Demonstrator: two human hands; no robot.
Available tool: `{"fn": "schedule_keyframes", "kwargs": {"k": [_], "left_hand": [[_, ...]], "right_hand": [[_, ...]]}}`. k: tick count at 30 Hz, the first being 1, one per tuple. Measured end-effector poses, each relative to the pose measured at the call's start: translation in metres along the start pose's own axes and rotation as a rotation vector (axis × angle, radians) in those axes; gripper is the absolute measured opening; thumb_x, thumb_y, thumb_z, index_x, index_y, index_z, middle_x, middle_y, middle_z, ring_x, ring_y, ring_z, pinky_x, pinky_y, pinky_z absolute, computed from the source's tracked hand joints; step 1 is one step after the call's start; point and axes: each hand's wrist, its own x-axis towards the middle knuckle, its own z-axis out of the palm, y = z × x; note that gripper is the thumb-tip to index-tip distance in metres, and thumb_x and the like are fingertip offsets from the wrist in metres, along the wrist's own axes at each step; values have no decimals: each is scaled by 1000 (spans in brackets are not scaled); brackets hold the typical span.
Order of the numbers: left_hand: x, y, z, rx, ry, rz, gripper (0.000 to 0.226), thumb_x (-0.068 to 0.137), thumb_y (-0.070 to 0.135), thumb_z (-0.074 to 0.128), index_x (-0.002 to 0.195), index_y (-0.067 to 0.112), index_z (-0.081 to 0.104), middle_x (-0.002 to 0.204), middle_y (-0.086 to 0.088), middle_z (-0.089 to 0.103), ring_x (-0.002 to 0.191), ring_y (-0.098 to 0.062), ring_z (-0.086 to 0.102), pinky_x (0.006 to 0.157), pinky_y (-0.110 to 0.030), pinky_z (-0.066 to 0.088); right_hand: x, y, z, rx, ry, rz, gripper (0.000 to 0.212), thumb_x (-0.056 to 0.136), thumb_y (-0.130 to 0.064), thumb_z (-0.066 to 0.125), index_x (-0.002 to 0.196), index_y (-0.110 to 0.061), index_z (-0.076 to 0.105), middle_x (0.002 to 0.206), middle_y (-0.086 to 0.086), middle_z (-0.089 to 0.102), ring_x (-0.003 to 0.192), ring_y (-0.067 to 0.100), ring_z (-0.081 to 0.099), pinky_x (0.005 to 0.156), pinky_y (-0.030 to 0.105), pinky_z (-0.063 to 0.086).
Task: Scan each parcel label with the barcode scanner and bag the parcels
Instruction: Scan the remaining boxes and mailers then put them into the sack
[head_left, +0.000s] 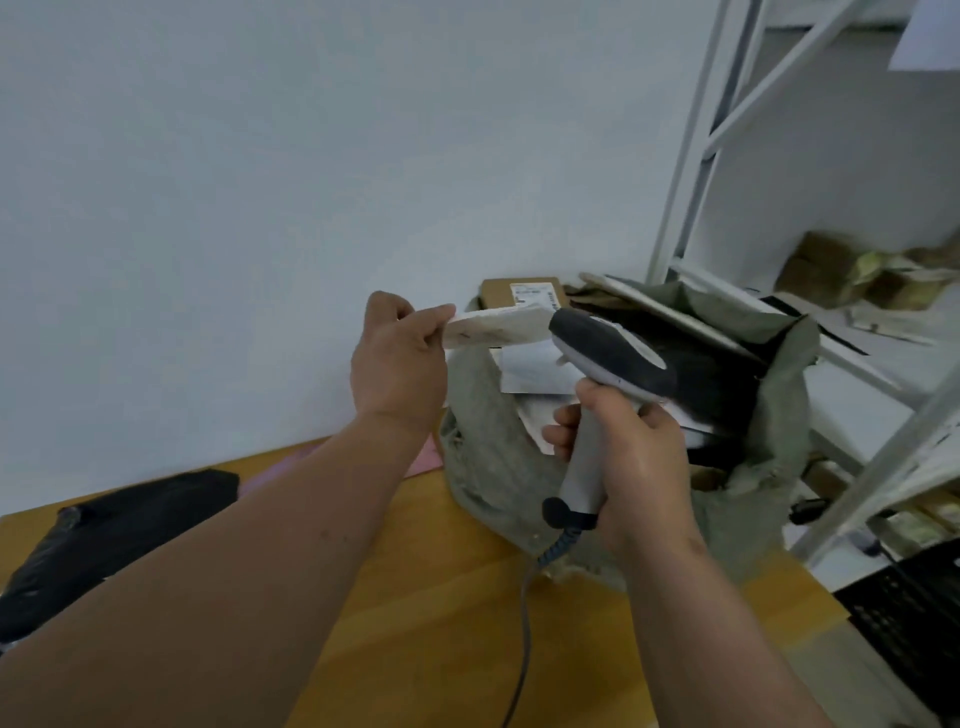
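Parcel (496, 325), flat and pale, held edge-on above the open grey-green sack (483, 457); my left hand (400, 358) pinches its left end between thumb and fingers. Barcode scanner (608, 364), its dark head just beside the parcel's right end, is gripped by the handle in my right hand (634, 457); its cable (524, 623) trails over the wooden counter (415, 597). Labelled parcels lie inside the sack. A black bag (104, 535) rests at the counter's left.
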Motion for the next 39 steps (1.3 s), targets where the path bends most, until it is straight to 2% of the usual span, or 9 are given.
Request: {"fn": "schedule_keyframes", "kwargs": {"k": [3,6,9,11,15,18,25,33,39], "left_hand": [[4,20,27,22,-54,56,22,97,21,58,114,22,73,95,5,42,78,-12,45,69,-21,36],[8,36,57,71,-291,-10,24,98,19,54,119,17,65,109,3,51,80,-9,50,68,-15,37],[1,49,78,270,-652,51,51,101,10,44,149,24,37,154,-3,34,135,-17,39,106,-19,30],[-7,54,86,363,-777,107,54,103,14,40,153,28,26,161,0,21,147,-18,20,116,-28,15],[-14,44,90,535,-757,191,47,103,30,37,150,37,31,161,7,20,150,-17,10,118,-52,-4],[-14,34,79,628,-707,214,46,103,39,35,149,39,31,162,7,19,150,-18,7,116,-58,-9],[-20,-31,24,648,-593,32,46,102,45,36,148,39,32,159,8,24,149,-17,11,117,-54,-5],[-61,-152,-73,746,-668,-326,47,100,46,37,147,39,33,158,8,24,147,-18,16,119,-54,0],[-99,-248,-141,752,-701,-529,50,98,48,42,147,36,36,157,7,26,147,-20,17,118,-54,2]], "right_hand": [[11,-9,-23,43,36,-26,21,92,-19,67,107,-4,64,74,6,69,67,19,70,66,34,55],[22,-12,-42,68,80,-17,23,92,-18,67,109,-3,63,76,8,69,66,19,70,66,33,55],[29,-10,-53,69,85,18,14,93,-17,66,102,-6,64,72,7,68,66,20,69,66,33,54],[33,-8,-60,47,72,36,14,93,-18,66,102,-7,65,73,7,69,66,19,70,64,31,54],[37,-5,-64,-5,43,69,12,92,-19,68,100,-10,66,75,7,70,63,17,71,59,27,54],[39,-2,-55,-28,3,101,10,93,-19,67,99,-11,64,75,6,70,63,16,71,60,28,55],[32,21,0,-146,-147,144,8,91,-20,66,88,-12,67,71,3,70,62,13,69,67,31,57],[3,93,97,-338,-344,195,16,90,-17,67,78,-7,66,66,4,67,65,19,66,64,32,54],[-27,160,167,-442,-401,287,14,90,-23,69,90,-9,68,68,3,70,63,15,69,69,39,57]]}}
